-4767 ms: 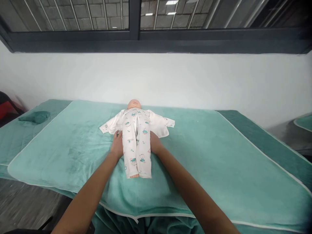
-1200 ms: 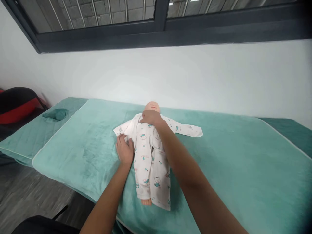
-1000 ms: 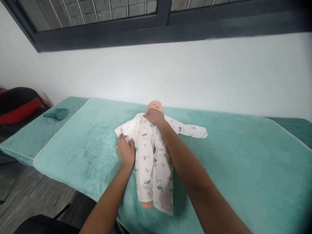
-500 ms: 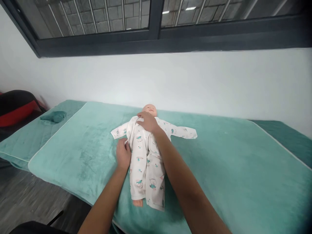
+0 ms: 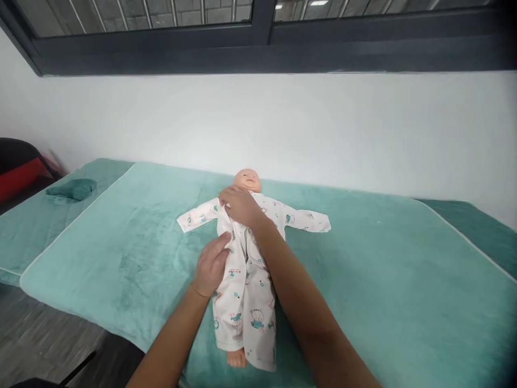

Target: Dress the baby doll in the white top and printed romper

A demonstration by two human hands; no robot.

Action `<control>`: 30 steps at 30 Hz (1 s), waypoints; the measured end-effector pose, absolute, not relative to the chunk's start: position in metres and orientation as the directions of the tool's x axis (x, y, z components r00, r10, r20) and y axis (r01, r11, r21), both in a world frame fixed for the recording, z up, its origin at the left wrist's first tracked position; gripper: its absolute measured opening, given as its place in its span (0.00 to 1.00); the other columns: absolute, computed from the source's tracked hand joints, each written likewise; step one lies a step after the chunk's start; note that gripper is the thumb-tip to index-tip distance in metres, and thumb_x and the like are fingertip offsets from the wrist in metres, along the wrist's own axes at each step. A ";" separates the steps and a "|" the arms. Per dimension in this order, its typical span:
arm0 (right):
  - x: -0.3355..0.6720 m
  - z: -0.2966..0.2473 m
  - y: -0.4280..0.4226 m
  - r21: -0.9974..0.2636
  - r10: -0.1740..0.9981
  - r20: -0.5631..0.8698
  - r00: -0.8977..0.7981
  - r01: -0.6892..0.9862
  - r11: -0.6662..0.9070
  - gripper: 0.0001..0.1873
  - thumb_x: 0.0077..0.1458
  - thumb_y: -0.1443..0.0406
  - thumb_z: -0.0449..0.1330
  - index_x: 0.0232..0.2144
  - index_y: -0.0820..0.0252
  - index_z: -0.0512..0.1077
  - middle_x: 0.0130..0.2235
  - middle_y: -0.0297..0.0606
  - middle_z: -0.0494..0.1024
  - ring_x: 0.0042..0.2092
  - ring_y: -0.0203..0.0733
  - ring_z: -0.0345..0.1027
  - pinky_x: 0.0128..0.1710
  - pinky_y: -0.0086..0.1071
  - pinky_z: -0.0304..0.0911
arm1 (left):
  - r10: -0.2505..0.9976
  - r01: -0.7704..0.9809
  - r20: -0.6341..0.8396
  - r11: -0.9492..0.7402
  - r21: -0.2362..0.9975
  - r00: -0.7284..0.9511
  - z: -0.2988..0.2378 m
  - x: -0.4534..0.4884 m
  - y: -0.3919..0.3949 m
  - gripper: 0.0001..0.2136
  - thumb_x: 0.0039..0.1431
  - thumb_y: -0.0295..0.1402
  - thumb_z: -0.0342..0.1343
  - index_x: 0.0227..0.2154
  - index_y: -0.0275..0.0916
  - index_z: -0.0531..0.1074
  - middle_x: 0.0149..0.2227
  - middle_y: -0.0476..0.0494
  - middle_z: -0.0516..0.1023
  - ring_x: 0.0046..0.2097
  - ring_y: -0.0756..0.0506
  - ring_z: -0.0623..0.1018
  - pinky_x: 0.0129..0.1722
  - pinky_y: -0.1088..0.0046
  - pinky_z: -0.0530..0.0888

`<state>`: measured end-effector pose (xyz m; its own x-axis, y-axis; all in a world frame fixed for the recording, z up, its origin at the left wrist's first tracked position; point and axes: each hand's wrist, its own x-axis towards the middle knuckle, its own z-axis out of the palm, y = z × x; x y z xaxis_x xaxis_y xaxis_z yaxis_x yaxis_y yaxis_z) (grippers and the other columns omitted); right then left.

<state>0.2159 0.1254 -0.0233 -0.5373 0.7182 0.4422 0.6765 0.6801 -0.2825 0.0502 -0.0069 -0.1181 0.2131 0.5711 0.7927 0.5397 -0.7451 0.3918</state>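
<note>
A baby doll (image 5: 247, 180) lies on its back, with its head toward the wall and a bare foot showing at the near end. It wears a white baby romper (image 5: 258, 312) with a teal and pink animal print, and both sleeves are spread sideways. Across the chest reaches my right hand (image 5: 241, 206), its curled fingers closed on cloth near the left-side shoulder. My left hand (image 5: 212, 263) is at the romper's left side by the waist, fingers pinching the edge of the cloth. Part of the chest is hidden under my right hand and forearm.
The doll lies on a teal plush bed cover (image 5: 375, 280) with pale piping. At the bed's left end is a face hole (image 5: 72, 190). A white wall (image 5: 323, 129) and a dark window frame (image 5: 258, 51) stand behind. A black and red chair (image 5: 22, 172) is at far left.
My left hand has moved up and inward onto the romper's side. My right hand has shifted slightly left across the chest. The view has tilted down a little.
</note>
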 end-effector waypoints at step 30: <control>0.267 -0.004 0.098 -0.258 0.798 0.590 -0.123 0.908 0.331 0.08 0.56 0.73 0.54 0.32 0.57 0.71 0.42 0.44 0.75 0.45 0.49 0.65 0.42 0.38 0.53 | 0.544 0.507 0.730 -0.804 0.311 0.414 -0.074 0.052 -0.014 0.27 0.69 0.24 0.44 0.69 0.45 0.56 0.66 0.40 0.70 0.71 0.40 0.61 0.65 0.51 0.69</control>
